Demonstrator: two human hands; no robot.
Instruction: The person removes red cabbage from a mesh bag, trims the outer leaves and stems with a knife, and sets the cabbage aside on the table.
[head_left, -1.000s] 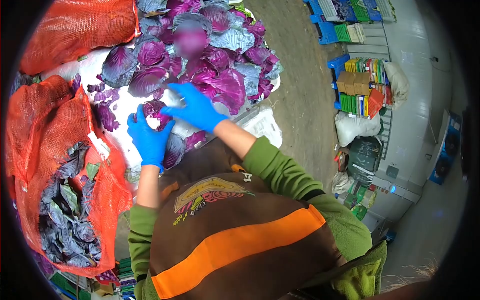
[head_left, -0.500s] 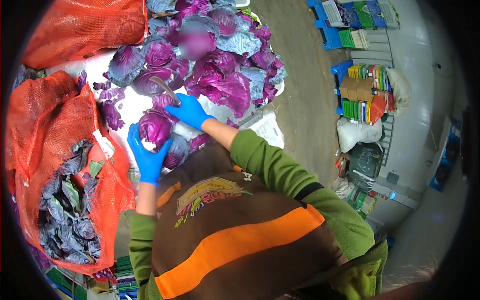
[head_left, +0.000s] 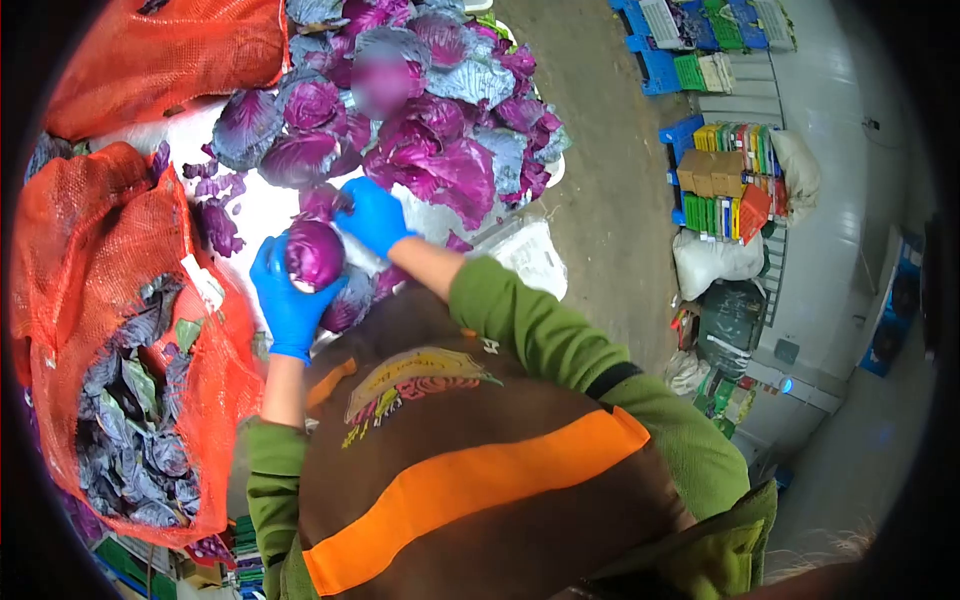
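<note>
My left hand (head_left: 285, 305), in a blue glove, is wrapped round the lower left side of a small, smooth red cabbage (head_left: 313, 253). Just up and to the right of it, my right hand (head_left: 372, 218), also gloved in blue, has its fingers curled closed. The curved knife seen in that hand a moment ago is hardly visible now. A loose purple leaf (head_left: 322, 202) lies by its fingertips. Below the held cabbage, more cabbage leaves (head_left: 350, 300) rest close to my apron.
A large heap of red cabbages (head_left: 430, 130) covers the far side of the white table (head_left: 262, 205). Torn leaf scraps (head_left: 218, 225) lie at left. Red mesh sacks (head_left: 90, 240) stand along the left, one open with dark outer leaves (head_left: 140, 420). Stacked crates (head_left: 715, 180) stand far right.
The cabbage in my left hand has turned, showing a rounder, smoother side. My right hand has tilted, and the knife that pointed up and left from it no longer shows clearly.
</note>
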